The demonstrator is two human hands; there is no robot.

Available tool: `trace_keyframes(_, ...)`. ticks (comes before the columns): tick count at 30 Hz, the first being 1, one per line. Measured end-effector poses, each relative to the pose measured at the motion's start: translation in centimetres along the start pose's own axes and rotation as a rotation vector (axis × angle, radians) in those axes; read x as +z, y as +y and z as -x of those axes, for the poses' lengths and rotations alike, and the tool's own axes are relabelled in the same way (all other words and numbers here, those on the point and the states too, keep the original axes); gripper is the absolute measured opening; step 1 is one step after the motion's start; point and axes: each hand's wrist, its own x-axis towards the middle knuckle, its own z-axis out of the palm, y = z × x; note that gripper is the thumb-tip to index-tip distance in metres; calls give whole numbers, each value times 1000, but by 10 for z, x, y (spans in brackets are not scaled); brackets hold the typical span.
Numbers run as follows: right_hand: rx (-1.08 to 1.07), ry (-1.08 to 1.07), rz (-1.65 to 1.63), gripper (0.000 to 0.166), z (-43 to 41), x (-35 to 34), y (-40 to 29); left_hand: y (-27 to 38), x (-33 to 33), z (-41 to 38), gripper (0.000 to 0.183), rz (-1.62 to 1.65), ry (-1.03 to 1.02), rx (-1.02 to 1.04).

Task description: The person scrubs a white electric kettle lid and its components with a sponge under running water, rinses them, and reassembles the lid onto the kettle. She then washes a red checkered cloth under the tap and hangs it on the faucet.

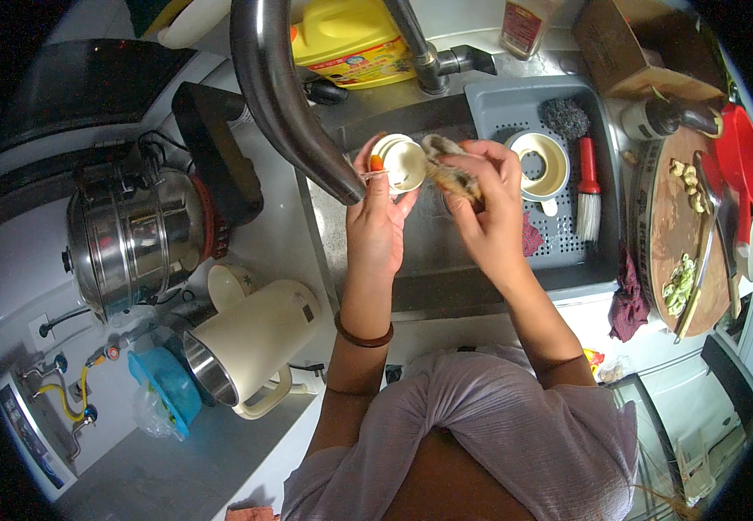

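Note:
Over the steel sink (pixel 428 228), my left hand (pixel 379 208) holds a small cream round lid or cup (pixel 405 166) under the spout of the dark faucet (pixel 291 124). An orange spot shows on the piece's left side. My right hand (pixel 490 195) grips a worn, stained scrubbing sponge or cloth (pixel 451 170) just right of it. In the grey perforated drain basket (pixel 545 277) to the right lie a cream ring-shaped part (pixel 558 169), a dark scouring ball (pixel 564 118) and a red-handled brush (pixel 588 176).
A yellow detergent jug (pixel 350 45) stands behind the sink. At the right is a round wooden chopping board (pixel 669 228) with chopped food and utensils. A cream jug (pixel 259 338) lies at the left, near a steel pot (pixel 142 234). A cardboard box (pixel 650 78) sits at the back right.

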Motion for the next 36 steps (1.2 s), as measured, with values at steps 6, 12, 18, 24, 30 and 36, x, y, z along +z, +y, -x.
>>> trace_keyframes(6, -187, 5, 162, 33, -3, 24, 2, -14, 1, 4, 35, -61, -73, 14)
trace_keyframes(12, -197, -98, 18, 37, 6, 27, -1, -10, -9, 4, 34, -73, -54, 32)
trace_keyframes(18, -269, -286, -6, 36, 12, 25, 4, 3, -11, 3, 37, -76, -48, 58)
trace_keyframes(24, -276, -228, 212, 42, 11, 27, -1, 3, -8, 6, 35, -60, -29, 104)
trace_keyframes(30, -145, -246, 92, 53, 19, 33, 5, -7, -4, 8, 41, -73, -19, 105)
trace_keyframes(36, -101, -269, -98, 43, 17, 28, 10, -4, -17, -3, 46, -219, -145, 79)
